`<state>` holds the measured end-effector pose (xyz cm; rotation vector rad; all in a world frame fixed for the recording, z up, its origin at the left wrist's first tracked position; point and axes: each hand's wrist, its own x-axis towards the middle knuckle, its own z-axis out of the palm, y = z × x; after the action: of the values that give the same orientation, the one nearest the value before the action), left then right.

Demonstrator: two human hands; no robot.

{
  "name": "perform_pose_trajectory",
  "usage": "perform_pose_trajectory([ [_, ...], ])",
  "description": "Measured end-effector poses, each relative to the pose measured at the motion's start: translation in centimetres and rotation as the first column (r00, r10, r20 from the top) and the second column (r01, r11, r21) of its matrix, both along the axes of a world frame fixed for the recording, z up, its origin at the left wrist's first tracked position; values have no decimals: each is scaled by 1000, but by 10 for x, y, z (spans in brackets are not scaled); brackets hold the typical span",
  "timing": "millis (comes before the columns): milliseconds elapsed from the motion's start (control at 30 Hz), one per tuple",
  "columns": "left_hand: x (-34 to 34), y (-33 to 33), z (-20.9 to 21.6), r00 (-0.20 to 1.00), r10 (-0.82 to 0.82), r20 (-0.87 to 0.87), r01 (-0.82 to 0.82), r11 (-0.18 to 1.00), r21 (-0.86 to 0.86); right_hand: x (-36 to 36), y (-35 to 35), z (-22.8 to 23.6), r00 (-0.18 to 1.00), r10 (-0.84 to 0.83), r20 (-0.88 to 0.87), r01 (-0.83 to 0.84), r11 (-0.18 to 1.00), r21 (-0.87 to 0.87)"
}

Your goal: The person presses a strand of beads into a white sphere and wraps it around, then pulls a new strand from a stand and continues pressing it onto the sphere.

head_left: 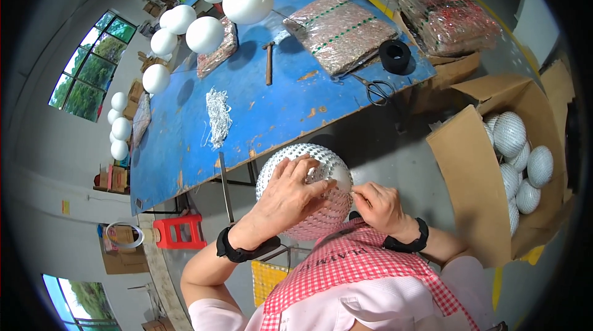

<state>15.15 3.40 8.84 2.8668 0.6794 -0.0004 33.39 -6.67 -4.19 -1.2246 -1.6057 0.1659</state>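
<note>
A large white ball point(336, 167) wrapped in rows of silvery beads sits in front of my body, at my lap. Its right side shows a smooth bare white patch. My left hand point(285, 194) lies over the ball's upper left, fingers spread across the beads. At the ball's right edge, my right hand point(380, 209) is closed in a pinch on a thin bead strand point(353, 192), most of it hidden by the fingers. A loose bundle of silvery-white bead strands point(218, 120) lies on the blue table just beyond.
The worn blue table point(272, 105) carries a hammer point(269, 64), scissors point(375, 90), a black tape roll point(395, 56) and plastic-wrapped packs point(340, 31). White balls point(247, 2) hang above it. At right, a cardboard box point(472, 189) holds several beaded balls. A red stool point(180, 232) stands left.
</note>
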Motion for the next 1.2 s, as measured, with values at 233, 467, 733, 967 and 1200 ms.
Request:
perform_pose_trajectory([
  [233, -5, 15, 3, 997, -63, 39, 67, 990, -122, 2, -2, 23, 978, 97, -185, -125, 981, -148],
  [467, -11, 32, 0, 985, -147, 95, 162, 970, -184, -15, -6, 26, 1000, -20, -3, 20, 998, -52],
  [733, -13, 42, -4, 973, -223, 54, 229, 954, -192, -29, -11, 23, 958, -189, 217, 185, 982, 38],
  [967, -10, 39, -4, 961, -275, 21, 276, 952, -136, -23, -34, -13, 902, -426, 70, 422, 836, -351],
  [1200, -8, 36, -3, 958, -278, 69, 284, 952, -117, 105, -82, -108, 542, -819, 187, 777, 404, -483],
])
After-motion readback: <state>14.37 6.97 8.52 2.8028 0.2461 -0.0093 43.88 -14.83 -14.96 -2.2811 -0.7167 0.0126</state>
